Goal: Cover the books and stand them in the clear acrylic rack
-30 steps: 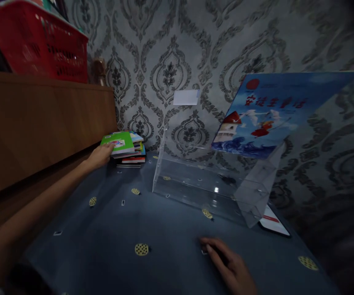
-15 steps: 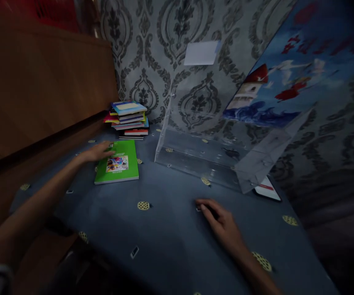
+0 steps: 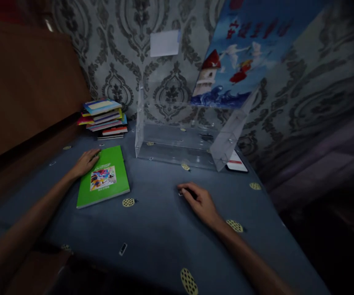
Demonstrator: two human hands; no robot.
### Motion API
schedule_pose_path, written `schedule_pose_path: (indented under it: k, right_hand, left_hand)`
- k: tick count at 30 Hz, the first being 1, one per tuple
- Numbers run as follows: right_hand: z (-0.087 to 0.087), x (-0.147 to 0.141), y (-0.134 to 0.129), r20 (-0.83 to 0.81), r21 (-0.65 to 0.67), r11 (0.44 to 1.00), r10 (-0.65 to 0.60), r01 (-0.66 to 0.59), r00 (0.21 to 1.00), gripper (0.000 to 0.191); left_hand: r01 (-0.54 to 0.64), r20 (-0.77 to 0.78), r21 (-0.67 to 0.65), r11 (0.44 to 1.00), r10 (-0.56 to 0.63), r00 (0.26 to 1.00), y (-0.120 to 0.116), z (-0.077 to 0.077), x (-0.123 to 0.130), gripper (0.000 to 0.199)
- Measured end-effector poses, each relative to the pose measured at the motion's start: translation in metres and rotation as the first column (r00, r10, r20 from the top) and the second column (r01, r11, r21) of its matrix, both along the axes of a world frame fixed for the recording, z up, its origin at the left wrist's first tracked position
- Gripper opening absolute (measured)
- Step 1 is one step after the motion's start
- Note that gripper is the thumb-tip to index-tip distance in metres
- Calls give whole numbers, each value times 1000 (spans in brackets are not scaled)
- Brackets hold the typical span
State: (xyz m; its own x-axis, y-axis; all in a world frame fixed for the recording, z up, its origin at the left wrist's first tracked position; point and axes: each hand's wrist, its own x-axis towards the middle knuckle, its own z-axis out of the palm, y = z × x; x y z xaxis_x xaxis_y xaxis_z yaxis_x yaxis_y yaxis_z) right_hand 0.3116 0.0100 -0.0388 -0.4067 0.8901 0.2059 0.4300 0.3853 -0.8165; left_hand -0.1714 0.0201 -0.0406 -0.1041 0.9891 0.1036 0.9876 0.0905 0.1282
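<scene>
A green book [image 3: 118, 172] with a colourful picture and white lettering on its cover lies flat on the table, turned at a slant. My left hand [image 3: 86, 163] is at its upper left edge, the fingers curled over the border and closed on it; the thumb is hard to make out. To the right, my right hand [image 3: 200, 203] rests on the tablecloth with its fingers curled and the thumb tip close to the index fingertip. Nothing shows in it. Beyond that hand stands a clear acrylic rack [image 3: 177, 156].
Several books form an uneven stack [image 3: 105, 116] at the back left. A blue picture book [image 3: 223, 78] leans upright in the rack's right part. A phone-like device [image 3: 237, 164] lies beside the rack. A wooden cabinet [image 3: 26, 86] borders the left, and patterned wallpaper [image 3: 115, 82] the back.
My view has swung to the right. The green book has turned askew and sits slightly farther from the stack. My left hand has gone from lying spread on the cover to its left edge.
</scene>
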Motion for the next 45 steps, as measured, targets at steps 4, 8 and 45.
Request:
schedule_pose_path:
  k: [4,8,45]
  right_hand:
    - [-4,1,2,-51,16,1000,-7,8,999,28]
    - [-11,2,4,-118,49,998,-25,31,993,24]
    - [-29,108,22,-117,130,871,-461,473,880,26]
  left_hand:
    - [103,44,34,994,-104,994,-14,-7,29,65]
    - [210,155,157,965,-234,960,-23,-13,73,67]
    - [449,483,419,789,-613,626,25,-21,328,37]
